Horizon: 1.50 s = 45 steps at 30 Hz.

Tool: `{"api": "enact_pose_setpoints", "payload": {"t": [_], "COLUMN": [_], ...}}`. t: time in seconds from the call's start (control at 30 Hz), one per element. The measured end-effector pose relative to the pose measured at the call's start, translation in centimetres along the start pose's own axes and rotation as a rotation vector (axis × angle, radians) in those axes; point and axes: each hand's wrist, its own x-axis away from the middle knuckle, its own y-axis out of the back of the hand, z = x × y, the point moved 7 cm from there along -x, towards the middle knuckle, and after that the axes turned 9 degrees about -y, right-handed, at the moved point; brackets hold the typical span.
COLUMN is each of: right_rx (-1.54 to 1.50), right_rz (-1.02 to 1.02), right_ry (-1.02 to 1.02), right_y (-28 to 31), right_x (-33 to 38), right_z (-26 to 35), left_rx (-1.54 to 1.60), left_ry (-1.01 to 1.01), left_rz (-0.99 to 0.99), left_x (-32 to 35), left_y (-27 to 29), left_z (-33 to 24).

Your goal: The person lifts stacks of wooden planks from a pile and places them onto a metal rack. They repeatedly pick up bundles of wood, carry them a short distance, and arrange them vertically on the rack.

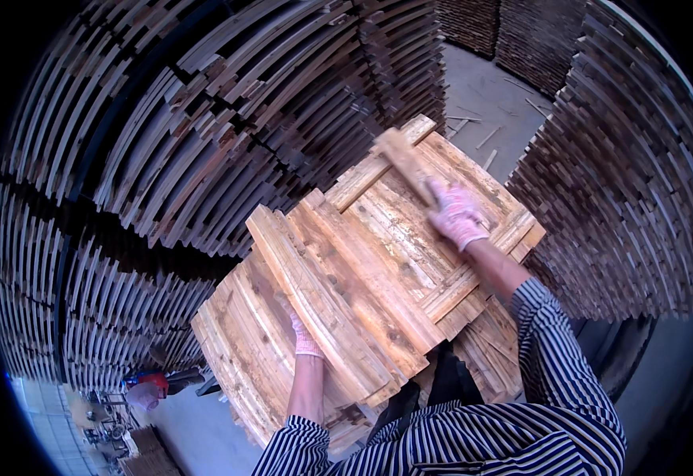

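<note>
My right hand (458, 214), in a pink and white glove, grips one end of a short wooden board (402, 163). That board is tilted over the far part of a stack of pale planks (398, 230) and looks blurred. My left hand (305, 337), gloved alike, is at the near-left side of a long plank (307, 289) lying on top of the stack. This plank's edge covers most of the left fingers, which seem closed around it. Cross pieces (362, 178) lie over the planks at the far end.
Tall racks of stacked boards (227, 119) rise close on the left. Another high stack (624, 166) stands on the right. Loose wood strips (489, 136) lie on the grey floor (473, 83) beyond. At lower left is another person in red with a pale hat (144, 394).
</note>
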Motion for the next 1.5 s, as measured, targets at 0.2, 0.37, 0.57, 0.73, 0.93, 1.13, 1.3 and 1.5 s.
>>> {"api": "enact_pose_setpoints", "payload": {"t": [0.2, 0.37, 0.57, 0.73, 0.93, 1.13, 1.3, 1.5], "right_rx": [-0.018, -0.285, -0.354, -0.173, -0.168, -0.415, -0.304, -0.109], "right_rz": [0.201, 0.392, 0.499, 0.262, 0.290, 0.398, 0.499, 0.240], "right_ry": [0.293, 0.454, 0.306, 0.361, 0.370, 0.371, 0.163, 0.380], "right_y": [-2.9, 1.9, 2.2, 1.0, -2.0, 3.4, 5.8, -1.7], "right_x": [8.4, 15.1, 11.5, 4.8, 7.3, 10.7, 5.3, 1.9], "right_z": [8.3, 15.1, 10.2, 1.7, 3.4, 7.7, 2.3, -2.4], "left_rx": [-0.185, -0.173, -0.293, -0.166, -0.237, -0.269, -0.219, -0.132], "left_ry": [-0.110, -0.017, -0.126, -0.072, -0.086, -0.083, -0.060, 0.086], "left_rz": [-0.080, 0.001, 0.032, -0.009, 0.043, 0.124, 0.056, 0.140], "left_x": [0.2, 0.2, 0.1, -1.9, -1.8, 0.0, -1.2, -3.5], "left_y": [-7.7, -9.8, -17.4, -13.8, -14.7, -20.5, -22.2, -20.9], "left_z": [1.7, 2.6, 3.9, 5.1, 4.6, 6.3, 7.5, 9.1]}}
